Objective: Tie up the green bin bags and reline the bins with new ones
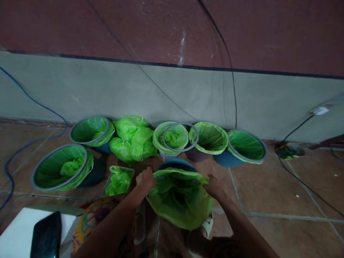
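Green liner (183,204) hangs wide open at the near side of the blue bin (176,163), its upper edge crossing in front of that bin's round rim, of which only the far arc shows. Left hand (145,179) is closed on the liner's edge just left of the blue bin, and right hand (213,186) is closed on the opposite edge, just right of the bin, so the plastic is stretched between the two. Its mouth is longest from hand to hand, side to side across the bin, and neither hand is clearly nearer to the liner's middle. Folds cover the bin's front, so whether any of the plastic reaches inside cannot be told. Just beyond the blue bin, a loose grey ring (178,150) overlaps the mouths of a pale lined bin (157,141) and a purple lined bin (198,155) in this view. Farther right of the blue bin stands a grey-rimmed lined bin (230,160). To its left lie a small tray (132,176) holding crumpled green plastic and, behind that, a heap of green bags (134,141); two more lined bins (95,173) stand farther left.
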The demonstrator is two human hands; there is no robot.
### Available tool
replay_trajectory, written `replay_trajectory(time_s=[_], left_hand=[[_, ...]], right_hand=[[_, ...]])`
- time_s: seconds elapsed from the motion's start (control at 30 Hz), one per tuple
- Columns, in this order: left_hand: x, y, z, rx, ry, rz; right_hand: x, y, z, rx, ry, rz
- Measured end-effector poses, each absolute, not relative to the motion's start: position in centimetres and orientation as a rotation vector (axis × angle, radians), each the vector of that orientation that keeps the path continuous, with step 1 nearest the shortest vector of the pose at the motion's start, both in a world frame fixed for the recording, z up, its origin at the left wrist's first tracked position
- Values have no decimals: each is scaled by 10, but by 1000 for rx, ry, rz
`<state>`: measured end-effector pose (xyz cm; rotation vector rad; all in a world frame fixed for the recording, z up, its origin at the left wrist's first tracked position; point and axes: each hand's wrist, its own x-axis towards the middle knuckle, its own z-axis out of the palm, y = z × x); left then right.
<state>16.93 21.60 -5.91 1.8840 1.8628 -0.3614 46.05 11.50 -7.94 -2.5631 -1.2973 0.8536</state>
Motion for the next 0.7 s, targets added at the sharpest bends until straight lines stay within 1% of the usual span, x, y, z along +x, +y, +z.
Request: replay_trajectory(time_s=[0.07, 0.2, 0.33, 0.53, 0.7], left_hand=[[179, 217, -57, 2024, 1854, -311], [209, 222, -60, 2326, 1634, -183], [231, 236, -70, 2306, 1604, -139], [236, 267, -88, 2018, 1657, 2], [233, 290, -110, 1819, 1669, 83]], right_hand=[[441, 121, -80, -2588, -1461, 751], [415, 148, -80, -2518, -1826, 549], [416, 175, -92, -2414, -1769, 585], [425, 197, -122, -2267, -1637, 559], [433, 219, -138, -2309, -1490, 567]])
